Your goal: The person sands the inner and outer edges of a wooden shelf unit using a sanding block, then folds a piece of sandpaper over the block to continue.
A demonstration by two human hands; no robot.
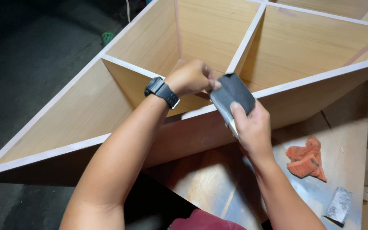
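Hands meet at the front edge of the light wooden shelf unit with open compartments [277, 47]; your right hand [252, 130] is closed around a dark grey folded sanding sheet [233, 96], thumb pressed flat on its face, the sheet sitting against the white-edged front rail where a divider joins it. Your left hand [190, 77], black digital watch [162, 91] on the wrist, is curled shut with fingertips pinching the sheet's upper left edge; crumpled orange rag [306, 158] and small grey sanding block [338, 205] lie on the plywood board [354, 140] to your right, well apart from both hands.
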